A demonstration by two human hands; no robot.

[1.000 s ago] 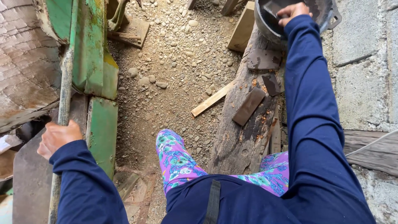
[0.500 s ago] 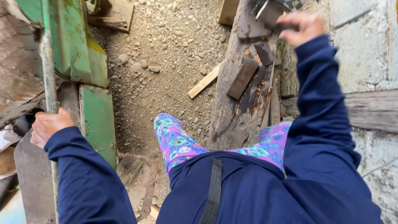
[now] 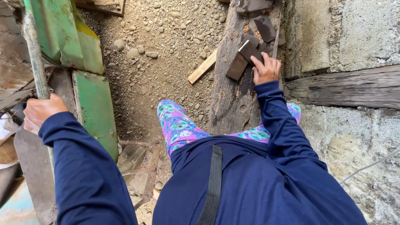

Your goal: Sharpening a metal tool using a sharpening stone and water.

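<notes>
Seen from above, the right hand [image 3: 266, 68] rests fingertips, loosely spread, on a dark flat rectangular metal plate [image 3: 245, 57] lying on a weathered grey wooden beam [image 3: 233, 93]. The left hand [image 3: 41, 111] is wrapped tight round a rusty upright metal rod [image 3: 33, 50]. The plate looks liable to slide off onto the gravel floor [image 3: 166, 46]. A green painted metal frame [image 3: 79, 50] crowds the left; a rough concrete wall [image 3: 346, 33] the right.

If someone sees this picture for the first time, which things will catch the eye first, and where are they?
First, the bright purple patterned trousers at the centre, above grey gravel ground. Next, the right hand at upper right, touching a dark flat block on a weathered wooden beam. At the left edge, the left hand grips a worn pole beside green painted metal.
</notes>
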